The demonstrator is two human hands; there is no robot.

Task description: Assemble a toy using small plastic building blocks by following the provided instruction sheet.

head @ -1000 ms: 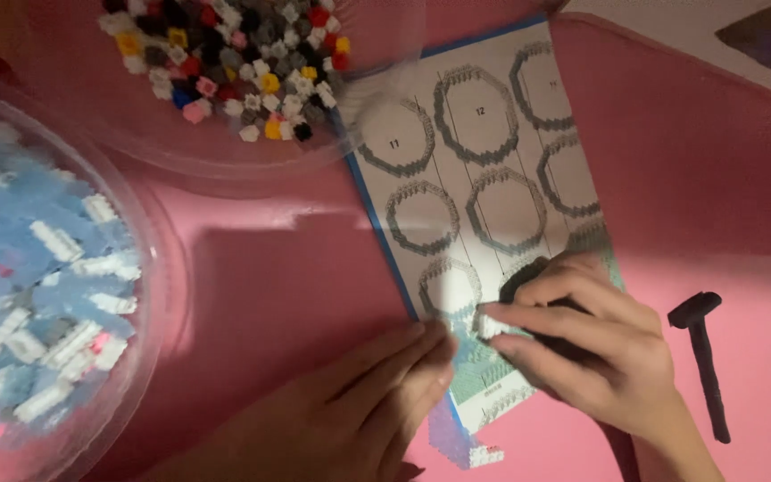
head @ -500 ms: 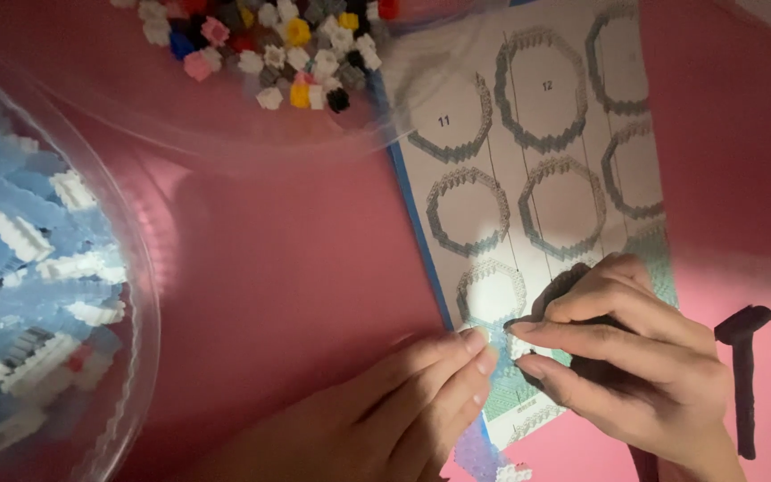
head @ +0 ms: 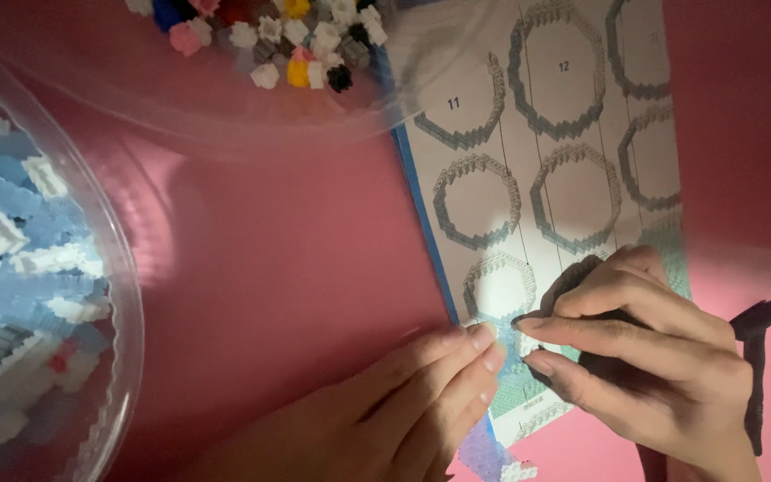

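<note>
Both hands meet at the lower edge of the instruction sheet (head: 564,178): left hand (head: 403,406) lies flat with fingers stretched out and fingertips (head: 484,344) pressed on the sheet's bottom left corner, holding nothing that shows; right hand (head: 644,366) is curled, thumb and forefinger pinched together at a tiny spot right by the left fingertips, though what sits in the pinch is too small and dark to tell. Step in hand looks like placing or seating a small block piece at that meeting point on the sheet (a judgement, the piece itself is hidden). Next move likely calls for fine fingertip pressure and keeping the paper pinned so it does not slide. Sheet is white with a blue left border, printed with rows of grey ring-shaped diagrams, lying on the pink table (head: 296,268). Clear bowl (head: 127,295) at left holds blue and white blocks; another clear bowl (head: 252,107) at top holds mixed coloured blocks (head: 287,40). Dark tool (head: 754,357) lies just right of the right hand. A few pale blocks (head: 493,460) sit below the sheet's corner.
</note>
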